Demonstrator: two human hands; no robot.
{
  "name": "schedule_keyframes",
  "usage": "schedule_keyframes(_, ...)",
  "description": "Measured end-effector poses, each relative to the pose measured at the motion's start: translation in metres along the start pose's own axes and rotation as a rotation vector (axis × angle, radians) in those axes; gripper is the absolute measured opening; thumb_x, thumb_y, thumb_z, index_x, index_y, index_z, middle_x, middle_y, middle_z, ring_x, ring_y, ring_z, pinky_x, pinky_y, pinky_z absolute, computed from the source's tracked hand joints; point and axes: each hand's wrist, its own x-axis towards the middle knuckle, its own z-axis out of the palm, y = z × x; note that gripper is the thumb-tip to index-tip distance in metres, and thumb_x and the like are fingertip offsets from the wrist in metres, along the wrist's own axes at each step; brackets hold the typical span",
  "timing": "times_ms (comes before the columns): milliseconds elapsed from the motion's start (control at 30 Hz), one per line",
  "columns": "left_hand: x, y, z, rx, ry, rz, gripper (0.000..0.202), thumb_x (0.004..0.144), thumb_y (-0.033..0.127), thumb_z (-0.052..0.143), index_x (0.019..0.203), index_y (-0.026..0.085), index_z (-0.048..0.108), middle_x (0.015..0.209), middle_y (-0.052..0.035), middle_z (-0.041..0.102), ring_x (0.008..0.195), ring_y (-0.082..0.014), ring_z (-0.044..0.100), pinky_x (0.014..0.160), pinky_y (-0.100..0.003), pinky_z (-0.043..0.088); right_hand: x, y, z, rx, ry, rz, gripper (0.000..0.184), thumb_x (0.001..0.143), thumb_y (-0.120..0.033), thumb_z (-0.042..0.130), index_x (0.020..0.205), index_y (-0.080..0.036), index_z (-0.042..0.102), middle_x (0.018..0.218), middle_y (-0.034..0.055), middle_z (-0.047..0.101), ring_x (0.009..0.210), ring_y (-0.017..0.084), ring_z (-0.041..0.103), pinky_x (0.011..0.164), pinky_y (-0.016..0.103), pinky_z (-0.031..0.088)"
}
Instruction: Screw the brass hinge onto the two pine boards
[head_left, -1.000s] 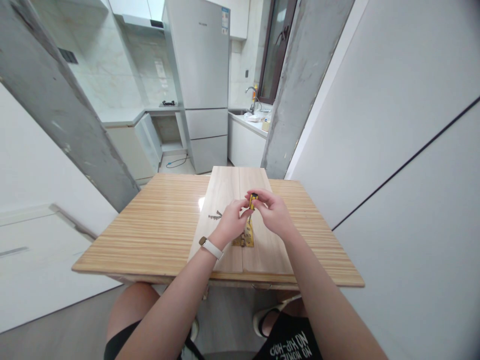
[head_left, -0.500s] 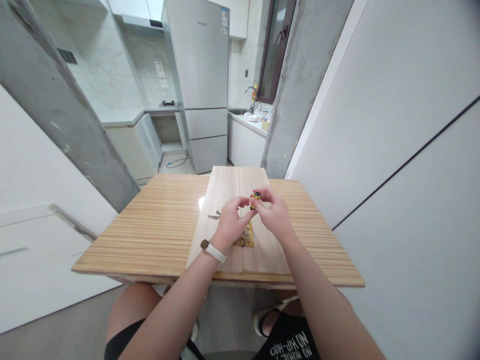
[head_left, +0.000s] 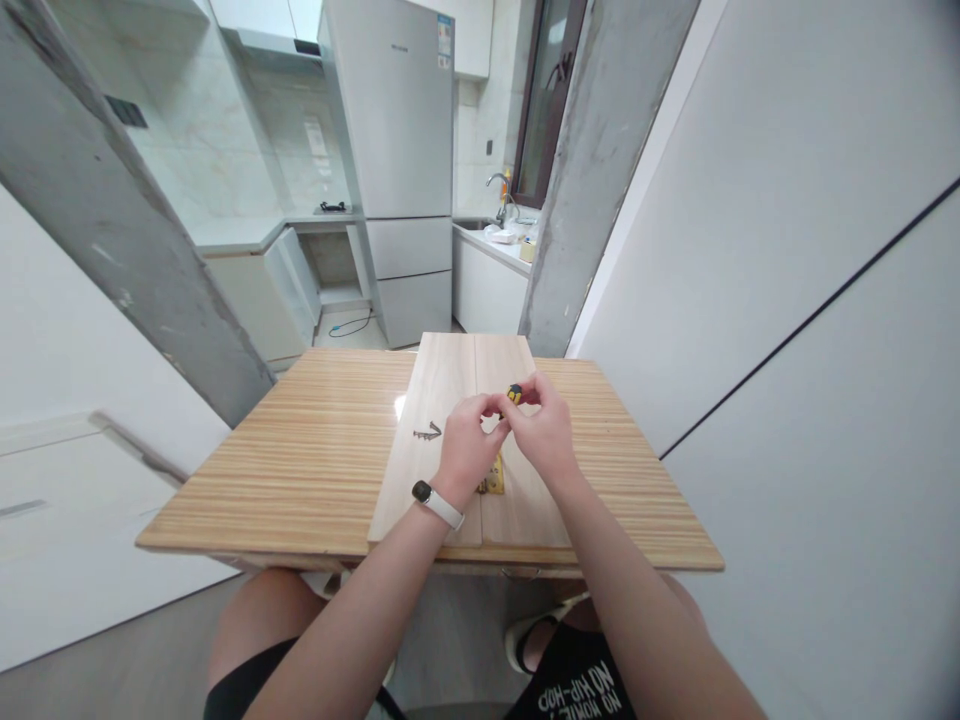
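Observation:
Two pale wooden boards [head_left: 450, 380] lie side by side on the striped wooden table [head_left: 315, 460]. A brass hinge [head_left: 493, 484] sits across their seam, mostly hidden behind my hands. My right hand [head_left: 541, 432] is closed round a small yellow and black screwdriver [head_left: 514, 393], held upright above the hinge. My left hand [head_left: 469, 447] pinches at the tool's lower part, fingertips together; what they hold there is hidden. A white band is on my left wrist. Several dark screws [head_left: 427, 432] lie loose on the left board.
The table's near edge [head_left: 427, 555] is just above my knees. A grey concrete pillar [head_left: 592, 170] stands behind the table on the right, another slants at the left. Beyond are a fridge [head_left: 397, 170], kitchen counters and a sink.
My hands have drawn closer together over the hinge and lifted slightly. The screwdriver's handle now shows less, covered by my right fingers. The view has shifted a little.

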Motion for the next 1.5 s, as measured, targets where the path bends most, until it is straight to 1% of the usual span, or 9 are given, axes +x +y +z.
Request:
schedule_keyframes(100,0.002,-0.002,-0.001,0.001,-0.025,0.025,0.007,0.087,0.017,0.069,0.094,0.020,0.068,0.091,-0.0037,0.071,0.086,-0.0198,0.063,0.076,-0.033,0.050,0.000,0.001,0.002,0.006,0.005,0.013,0.018,0.082,-0.033,0.073,0.084,-0.024,0.057,0.080,-0.0003,0.067,0.078,0.019,0.063,0.077,0.034,0.049)
schedule_keyframes(233,0.004,-0.007,-0.005,-0.004,-0.058,0.063,0.009,0.090,0.016,0.067,0.098,0.020,0.069,0.097,-0.0049,0.072,0.091,-0.0209,0.063,0.080,-0.034,0.051,0.002,0.007,0.001,0.034,-0.082,0.024,0.022,0.082,-0.037,0.076,0.088,-0.023,0.061,0.083,0.0007,0.069,0.081,0.020,0.065,0.081,0.036,0.051)
schedule_keyframes(333,0.006,-0.010,-0.008,-0.034,-0.088,0.074,0.015,0.091,0.016,0.065,0.105,0.021,0.070,0.105,-0.0056,0.074,0.097,-0.0215,0.064,0.085,-0.035,0.051,0.003,0.009,-0.001,0.057,-0.165,0.011,0.027,0.084,-0.039,0.076,0.104,-0.023,0.067,0.096,0.0038,0.074,0.093,0.023,0.069,0.088,0.040,0.053)
schedule_keyframes(467,0.009,-0.014,-0.010,-0.074,-0.134,0.073,0.016,0.093,0.021,0.066,0.108,0.022,0.071,0.105,-0.0054,0.074,0.098,-0.0218,0.064,0.088,-0.036,0.052,0.007,0.005,-0.008,0.142,-0.282,-0.036,0.033,0.092,-0.035,0.068,0.124,-0.026,0.068,0.119,0.0075,0.075,0.112,0.025,0.069,0.098,0.044,0.053)
schedule_keyframes(633,0.014,-0.021,-0.012,-0.154,-0.223,-0.001,0.015,0.092,0.028,0.070,0.105,0.023,0.074,0.109,-0.0042,0.076,0.094,-0.0199,0.065,0.084,-0.034,0.051,0.014,0.004,-0.019,0.278,-0.477,-0.005,0.031,0.098,-0.037,0.060,0.125,-0.028,0.071,0.131,0.0067,0.072,0.123,0.025,0.066,0.109,0.046,0.051)
schedule_keyframes(833,0.015,-0.024,-0.013,-0.254,-0.269,-0.068,0.017,0.091,0.028,0.068,0.105,0.023,0.075,0.109,-0.0031,0.077,0.091,-0.0183,0.065,0.078,-0.031,0.050,0.015,0.009,-0.022,0.311,-0.529,0.029,0.032,0.097,-0.034,0.059,0.127,-0.029,0.071,0.132,0.0053,0.072,0.126,0.025,0.065,0.112,0.048,0.049)
schedule_keyframes(1133,0.010,-0.026,-0.016,-0.238,-0.176,-0.149,0.021,0.084,0.036,0.078,0.098,0.022,0.078,0.103,-0.0047,0.078,0.094,-0.0198,0.068,0.079,-0.032,0.049,0.014,0.005,-0.017,0.214,-0.457,0.002,0.026,0.092,-0.023,0.058,0.112,-0.025,0.073,0.108,0.0046,0.078,0.105,0.024,0.072,0.098,0.043,0.055)
schedule_keyframes(1267,0.007,-0.025,-0.018,-0.207,-0.135,-0.114,0.027,0.081,0.037,0.081,0.103,0.022,0.074,0.101,-0.0044,0.077,0.093,-0.0194,0.070,0.080,-0.032,0.049,0.013,0.001,-0.013,0.166,-0.355,0.016,0.023,0.088,-0.024,0.063,0.107,-0.024,0.075,0.105,0.0054,0.079,0.098,0.024,0.074,0.094,0.042,0.056)
schedule_keyframes(1500,0.005,-0.015,-0.019,-0.113,-0.065,-0.036,0.024,0.083,0.031,0.080,0.103,0.022,0.072,0.097,-0.0031,0.075,0.091,-0.0192,0.068,0.081,-0.033,0.049,0.010,0.004,-0.002,0.143,-0.224,0.083,0.025,0.084,-0.028,0.070,0.107,-0.025,0.079,0.105,0.0058,0.080,0.094,0.026,0.076,0.089,0.043,0.059)
